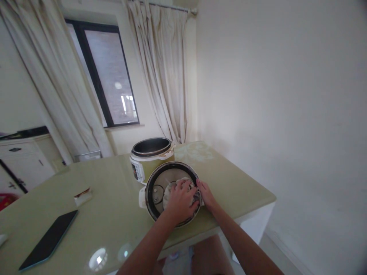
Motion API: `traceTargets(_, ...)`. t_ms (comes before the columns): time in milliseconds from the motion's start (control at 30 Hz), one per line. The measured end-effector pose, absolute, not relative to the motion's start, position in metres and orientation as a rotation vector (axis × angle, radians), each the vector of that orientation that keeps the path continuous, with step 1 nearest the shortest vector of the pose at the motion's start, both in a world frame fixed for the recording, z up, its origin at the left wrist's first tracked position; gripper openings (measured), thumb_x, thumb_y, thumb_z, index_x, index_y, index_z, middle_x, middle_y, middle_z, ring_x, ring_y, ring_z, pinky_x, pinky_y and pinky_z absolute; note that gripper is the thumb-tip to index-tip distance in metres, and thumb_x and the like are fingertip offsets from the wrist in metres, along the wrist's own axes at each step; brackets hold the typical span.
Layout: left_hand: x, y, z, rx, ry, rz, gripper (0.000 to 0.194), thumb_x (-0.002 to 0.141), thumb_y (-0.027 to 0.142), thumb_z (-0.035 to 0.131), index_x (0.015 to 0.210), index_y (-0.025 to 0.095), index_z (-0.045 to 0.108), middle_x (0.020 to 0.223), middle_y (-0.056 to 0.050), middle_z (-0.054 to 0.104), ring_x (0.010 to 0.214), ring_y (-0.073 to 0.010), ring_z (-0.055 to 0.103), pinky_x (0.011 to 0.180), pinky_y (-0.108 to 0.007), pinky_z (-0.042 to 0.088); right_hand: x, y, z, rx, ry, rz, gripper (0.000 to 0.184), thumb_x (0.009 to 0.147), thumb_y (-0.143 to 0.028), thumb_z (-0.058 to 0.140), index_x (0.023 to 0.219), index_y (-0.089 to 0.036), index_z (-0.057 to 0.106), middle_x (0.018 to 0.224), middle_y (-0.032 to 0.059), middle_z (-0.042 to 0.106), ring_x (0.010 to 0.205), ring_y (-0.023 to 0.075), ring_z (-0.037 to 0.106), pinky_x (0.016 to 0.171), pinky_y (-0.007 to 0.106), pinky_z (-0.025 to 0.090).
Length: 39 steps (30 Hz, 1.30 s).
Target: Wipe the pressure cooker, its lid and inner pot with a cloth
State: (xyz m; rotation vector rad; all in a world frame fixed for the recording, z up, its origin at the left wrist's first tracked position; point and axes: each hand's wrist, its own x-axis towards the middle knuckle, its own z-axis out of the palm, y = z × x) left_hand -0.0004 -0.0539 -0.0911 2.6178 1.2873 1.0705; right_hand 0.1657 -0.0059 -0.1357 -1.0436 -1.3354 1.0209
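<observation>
A round pressure cooker lid (160,183) lies with its metal inner side facing up near the front of the table. My left hand (182,198) presses a crumpled whitish cloth (166,194) against that inner side, its fingers curved over the cloth. At the lid's right edge, my right hand (207,195) grips the rim, thumb on top. Part of the cloth is hidden under the left hand. Just behind the lid stands the electric pressure cooker (153,164), uncovered, with a dark inner pot.
The pale green table (114,206) reaches to the wall side. A black tablet (50,240) lies at the left, with a small whitish packet (83,196) beyond it. Behind are curtains (160,65), a window (110,72) and a white cabinet (25,160).
</observation>
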Motion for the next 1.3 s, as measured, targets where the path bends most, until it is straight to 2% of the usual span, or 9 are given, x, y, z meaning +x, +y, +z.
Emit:
traceTargets(167, -0.005, -0.037, -0.077, 2.765, 1.393, 0.758, 0.051, 0.077, 0.028, 0.08, 0.126, 0.036, 0.07, 0.139, -0.012, 0.061, 0.13, -0.0406, 0.051, 0.104, -0.059, 0.047, 0.164, 0.0, -0.137, -0.987, -1.365, 1.027, 0.074, 0.084, -0.088, 0.053, 0.098, -0.02, 0.08, 0.101, 0.0086, 0.079, 0.103, 0.0306, 0.068, 0.101, 0.047, 0.052)
traceTargets(267, -0.006, -0.031, -0.066, 2.848, 1.588, 0.517, 0.047, 0.085, 0.032, 0.074, 0.132, 0.036, 0.065, 0.147, -0.01, 0.055, 0.134, -0.0387, 0.047, 0.101, -0.057, 0.049, 0.163, 0.003, -0.14, -0.947, -1.377, 1.046, 0.072, 0.084, -0.086, 0.057, 0.102, -0.021, 0.08, 0.1, 0.0084, 0.08, 0.101, 0.0308, 0.069, 0.099, 0.047, 0.052)
traceTargets(367, -0.003, -0.025, -0.057, 2.887, 1.774, 0.461, 0.04, 0.093, 0.032, 0.067, 0.132, 0.036, 0.064, 0.151, -0.008, 0.053, 0.137, -0.0374, 0.045, 0.1, -0.054, 0.048, 0.164, 0.005, -0.143, -0.934, -1.376, 1.08, 0.066, 0.088, -0.082, 0.057, 0.102, -0.021, 0.079, 0.099, 0.0071, 0.08, 0.095, 0.0292, 0.07, 0.094, 0.045, 0.054)
traceTargets(500, -0.003, -0.013, -0.05, 2.932, 1.849, 0.491, 0.033, 0.095, 0.031, 0.065, 0.127, 0.035, 0.067, 0.144, -0.009, 0.058, 0.133, -0.0361, 0.046, 0.099, -0.052, 0.047, 0.165, 0.005, -0.146, -0.916, -1.373, 1.086, 0.065, 0.088, -0.081, 0.058, 0.099, -0.02, 0.08, 0.1, 0.0079, 0.08, 0.097, 0.0304, 0.07, 0.097, 0.047, 0.053)
traceTargets(667, -0.016, -0.004, -0.047, 2.919, 1.951, 0.514, 0.036, 0.094, 0.03, 0.066, 0.13, 0.032, 0.067, 0.139, -0.011, 0.06, 0.127, -0.0363, 0.049, 0.096, -0.052, 0.046, 0.164, 0.008, -0.148, -0.911, -1.348, 1.091, 0.066, 0.087, -0.081, 0.059, 0.107, -0.022, 0.081, 0.109, 0.0102, 0.08, 0.11, 0.0332, 0.07, 0.107, 0.051, 0.049)
traceTargets(867, -0.031, -0.011, -0.032, 2.744, 2.186, 0.384, 0.035, 0.095, 0.042, 0.06, 0.121, 0.021, 0.07, 0.119, -0.017, 0.065, 0.11, -0.0378, 0.06, 0.084, -0.048, 0.049, 0.163, 0.008, -0.146, -0.912, -1.281, 1.149, 0.072, 0.082, -0.084, 0.062, 0.11, -0.02, 0.08, 0.11, 0.0117, 0.08, 0.115, 0.0347, 0.07, 0.107, 0.052, 0.05)
traceTargets(1067, -0.029, -0.039, -0.038, 2.788, 1.991, 0.224, 0.037, 0.096, 0.046, 0.053, 0.112, 0.019, 0.073, 0.107, -0.017, 0.07, 0.103, -0.0351, 0.066, 0.081, -0.044, 0.051, 0.159, 0.004, -0.141, -0.889, -1.251, 1.189, 0.072, 0.08, -0.088, 0.06, 0.099, -0.021, 0.08, 0.098, 0.0085, 0.081, 0.099, 0.0316, 0.072, 0.097, 0.048, 0.054)
traceTargets(1200, -0.015, -0.058, -0.063, 2.845, 1.657, 0.302, 0.032, 0.095, 0.047, 0.055, 0.104, 0.023, 0.074, 0.102, -0.011, 0.073, 0.102, -0.0305, 0.067, 0.086, -0.043, 0.052, 0.159, 0.005, -0.143, -1.011, -1.234, 1.075, 0.078, 0.079, -0.096, 0.048, 0.081, -0.022, 0.076, 0.086, 0.0069, 0.078, 0.09, 0.0279, 0.069, 0.093, 0.042, 0.053)
traceTargets(1300, -0.006, -0.06, -0.076, 2.872, 1.586, 0.392, 0.032, 0.095, 0.049, 0.057, 0.106, 0.023, 0.073, 0.105, -0.01, 0.072, 0.106, -0.0306, 0.064, 0.09, -0.045, 0.052, 0.162, 0.006, -0.146, -1.104, -1.226, 1.017, 0.083, 0.078, -0.099, 0.04, 0.076, -0.023, 0.073, 0.082, 0.0075, 0.076, 0.086, 0.0269, 0.067, 0.089, 0.04, 0.053)
